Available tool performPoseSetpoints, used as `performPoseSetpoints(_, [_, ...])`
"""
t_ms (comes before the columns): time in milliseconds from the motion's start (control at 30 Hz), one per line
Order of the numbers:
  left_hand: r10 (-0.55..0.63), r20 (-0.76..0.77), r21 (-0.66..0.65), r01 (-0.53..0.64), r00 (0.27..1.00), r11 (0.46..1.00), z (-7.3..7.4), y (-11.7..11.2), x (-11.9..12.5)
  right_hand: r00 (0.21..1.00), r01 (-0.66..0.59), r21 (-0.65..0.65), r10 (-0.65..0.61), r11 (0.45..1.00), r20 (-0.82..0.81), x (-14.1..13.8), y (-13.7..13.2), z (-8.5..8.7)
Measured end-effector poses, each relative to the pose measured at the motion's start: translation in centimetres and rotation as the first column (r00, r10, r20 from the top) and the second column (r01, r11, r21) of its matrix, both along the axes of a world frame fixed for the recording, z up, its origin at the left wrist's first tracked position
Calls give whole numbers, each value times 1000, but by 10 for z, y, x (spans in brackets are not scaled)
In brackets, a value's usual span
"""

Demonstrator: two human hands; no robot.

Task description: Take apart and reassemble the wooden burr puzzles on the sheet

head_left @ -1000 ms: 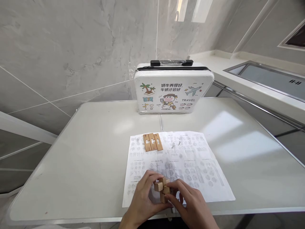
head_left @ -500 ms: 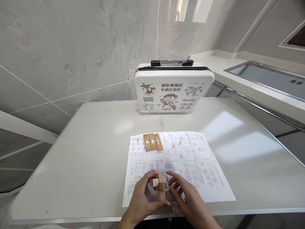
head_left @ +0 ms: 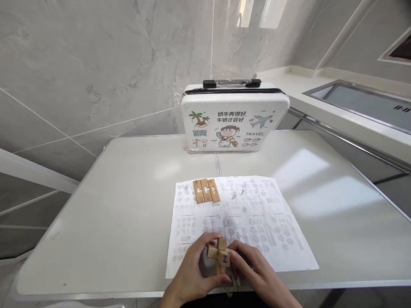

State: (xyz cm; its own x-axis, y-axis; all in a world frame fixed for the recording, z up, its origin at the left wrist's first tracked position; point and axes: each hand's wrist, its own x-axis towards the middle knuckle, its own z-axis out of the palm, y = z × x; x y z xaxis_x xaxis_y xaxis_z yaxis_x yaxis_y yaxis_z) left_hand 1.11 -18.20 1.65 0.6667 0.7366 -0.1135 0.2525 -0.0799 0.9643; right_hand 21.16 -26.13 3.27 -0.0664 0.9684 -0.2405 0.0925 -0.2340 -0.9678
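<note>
A wooden interlocking burr puzzle (head_left: 223, 258) is held low over the near part of a printed sheet (head_left: 257, 252). One block end facing up is marked with a 2. My left hand (head_left: 192, 273) wraps round its left side, index finger at the top and thumb along the bottom. My right hand (head_left: 252, 267) is closed against its right side, with thumb and index finger beside the marked block; its other fingers are partly hidden. Farther up the sheet, three flat wooden pieces (head_left: 206, 191) with cut slots lie side by side.
A white hard case (head_left: 234, 124) with cartoon prints and a black handle stands at the back of the pale table (head_left: 112, 214), in clear plastic. Behind it rises a grey marbled wall. A counter with a dark-glass panel (head_left: 362, 102) runs along the right.
The burr puzzle has turned a little and shifted slightly down and right in my left hand. My right hand's fingers have closed in against its right side.
</note>
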Motion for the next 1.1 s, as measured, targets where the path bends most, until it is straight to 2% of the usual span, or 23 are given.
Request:
performPoseSetpoints(167, [-27,18,-30,27,999,999,-1,-1,0,999,-3,-55,1,999,-32,-1,2,2])
performPoseSetpoints(300, [13,13,-69,-12,1000,998,-7,0,2,998,43,-53,-40,998,51,4,3,-1])
performPoseSetpoints(433, [30,39,-97,-26,999,995,-14,-3,4,969,136,-5,-132,991,207,28,6,-5])
performPoseSetpoints(533, [17,17,-78,-15,1000,997,-15,-4,5,888,250,33,-242,968,391,56,11,-9])
performPoseSetpoints(667, [-9,-52,-44,7,999,999,-11,-3,7,702,394,90,-362,915,613,96,23,-19])
performPoseSetpoints(733, [-22,-92,-29,19,996,999,-8,-2,8,630,439,115,-396,891,668,114,30,-25])
performPoseSetpoints(900, [-41,-128,11,43,991,999,-2,-2,8,525,510,143,-439,848,729,146,50,-34])
performPoseSetpoints(1100, [-32,-131,21,35,991,999,-2,-3,5,473,575,92,-422,813,774,161,63,-33])
